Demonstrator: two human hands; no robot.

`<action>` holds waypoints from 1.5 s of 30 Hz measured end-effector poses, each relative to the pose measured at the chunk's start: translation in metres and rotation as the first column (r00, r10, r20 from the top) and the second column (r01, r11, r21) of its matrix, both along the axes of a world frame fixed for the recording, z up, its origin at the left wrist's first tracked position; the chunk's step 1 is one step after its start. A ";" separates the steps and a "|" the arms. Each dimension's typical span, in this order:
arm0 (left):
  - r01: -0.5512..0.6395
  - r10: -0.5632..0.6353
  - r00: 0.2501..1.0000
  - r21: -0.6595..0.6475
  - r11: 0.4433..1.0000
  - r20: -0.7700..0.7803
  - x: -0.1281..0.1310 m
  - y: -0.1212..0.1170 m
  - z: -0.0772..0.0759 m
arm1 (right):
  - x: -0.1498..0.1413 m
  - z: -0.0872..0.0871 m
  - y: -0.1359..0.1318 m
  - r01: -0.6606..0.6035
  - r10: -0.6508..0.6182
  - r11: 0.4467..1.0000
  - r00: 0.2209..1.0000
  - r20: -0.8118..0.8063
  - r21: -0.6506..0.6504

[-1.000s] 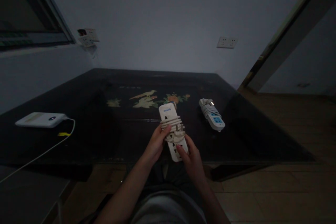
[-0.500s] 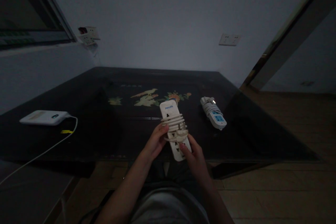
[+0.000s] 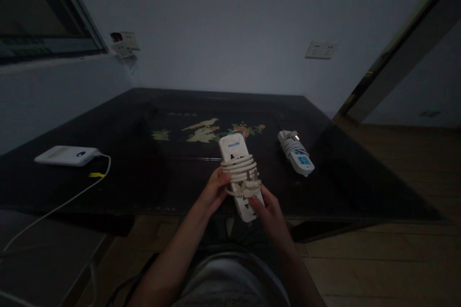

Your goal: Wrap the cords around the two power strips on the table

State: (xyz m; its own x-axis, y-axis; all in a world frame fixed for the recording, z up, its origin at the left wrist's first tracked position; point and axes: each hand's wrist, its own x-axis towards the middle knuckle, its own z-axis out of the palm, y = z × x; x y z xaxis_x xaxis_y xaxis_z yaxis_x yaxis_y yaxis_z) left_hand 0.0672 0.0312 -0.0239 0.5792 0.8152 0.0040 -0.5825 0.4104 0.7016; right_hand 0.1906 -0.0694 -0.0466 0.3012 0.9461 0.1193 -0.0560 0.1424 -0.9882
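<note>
Philips power strip (image 3: 233, 147) is held over the near edge of the table (image 3: 345, 177), fingers of left hand (image 3: 215, 187) and right hand (image 3: 269, 207) clamped on its sides; wound cord (image 3: 238, 168) and plug (image 3: 252, 188) cover its middle. Blue-socketed strip (image 3: 302, 160) lies at two o'clock, white device (image 3: 66, 155) with cable (image 3: 72, 197) at nine.

The left hand (image 3: 215, 189) and right hand (image 3: 269, 206) grip a PHILIPS power strip (image 3: 233, 146), wound with its cord (image 3: 238, 168), at the near edge of a black table (image 3: 345, 177); rightward lies a blue-socketed power strip (image 3: 301, 159), leftward a white power bank (image 3: 66, 155).
</note>
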 end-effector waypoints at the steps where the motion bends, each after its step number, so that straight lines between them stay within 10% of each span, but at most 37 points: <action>1: 0.002 -0.002 1.000 -0.003 1.000 0.011 0.000 0.000 0.000 | -0.001 0.001 0.000 -0.019 0.018 1.000 0.999 -0.026 -0.012; 14: 0.131 -0.131 0.991 0.032 0.991 0.007 -0.013 0.001 -0.001 | -0.015 0.013 -0.006 -0.009 0.009 1.000 1.000 -0.004 0.016; 23: -0.114 0.123 0.983 0.072 0.991 -0.136 -0.019 -0.009 0.017 | -0.023 0.007 -0.007 0.101 -0.143 0.986 0.917 0.371 0.130; 45: 0.052 -0.053 0.998 0.054 0.997 0.030 -0.022 -0.001 0.006 | -0.015 0.010 -0.003 -0.072 0.060 0.995 0.985 0.159 0.066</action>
State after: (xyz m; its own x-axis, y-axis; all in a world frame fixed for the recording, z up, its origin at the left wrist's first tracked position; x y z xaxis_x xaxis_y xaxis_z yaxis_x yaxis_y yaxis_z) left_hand 0.0450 0.0300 -0.0177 0.6202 0.7817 0.0650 -0.5831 0.4040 0.7048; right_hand 0.1752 -0.0729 -0.0361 0.2106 0.9507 0.2275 0.0866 0.2137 -0.9731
